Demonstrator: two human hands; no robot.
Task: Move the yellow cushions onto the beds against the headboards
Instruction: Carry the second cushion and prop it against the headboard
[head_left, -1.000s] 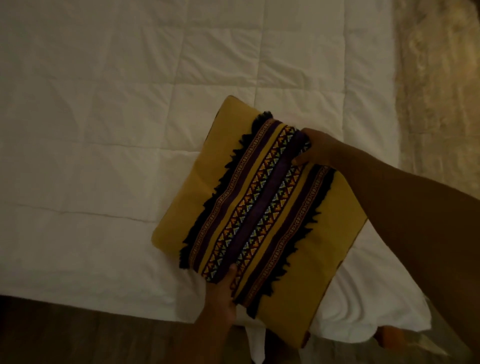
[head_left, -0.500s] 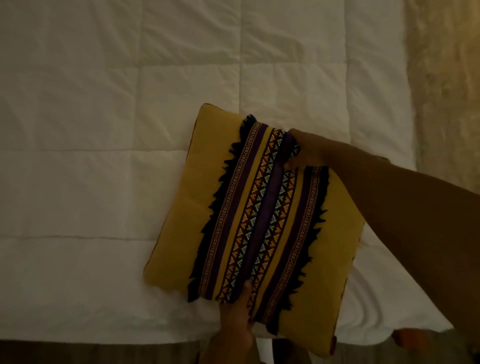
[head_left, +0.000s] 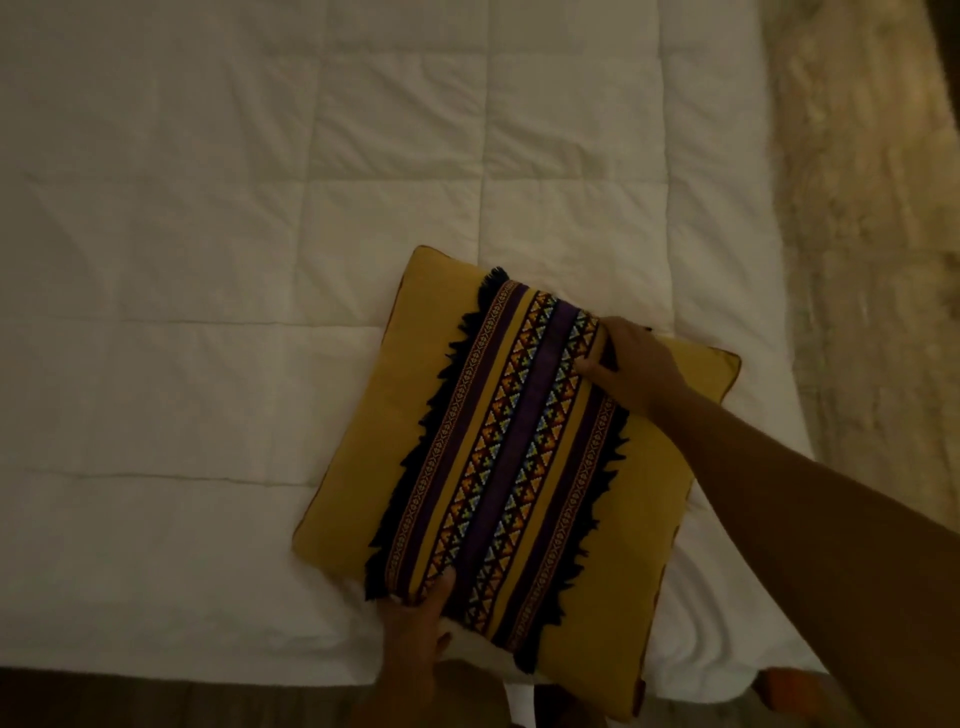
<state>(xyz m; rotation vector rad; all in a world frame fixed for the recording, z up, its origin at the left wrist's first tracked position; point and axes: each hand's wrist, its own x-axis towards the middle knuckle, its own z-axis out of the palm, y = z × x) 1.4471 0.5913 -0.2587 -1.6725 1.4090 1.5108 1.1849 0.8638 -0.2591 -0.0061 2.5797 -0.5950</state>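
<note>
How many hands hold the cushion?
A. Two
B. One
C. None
A: the left hand grips the near edge of the cushion, thumb on top, and the right hand grips its far edge.

Cushion (head_left: 519, 467): mustard yellow, dark red piping on the edges; centre band has a purple middle stripe, rows of small orange, blue and pale triangles either side, then dark purple stripes and thin orange patterned borders; black fringe down both long sides of the band. Duvet (head_left: 260, 208) on the bed: plain white, stitched in a grid of large squares; rug (head_left: 872, 260) at right: mottled beige; floor (head_left: 156, 696) at bottom: dark brown.
</note>
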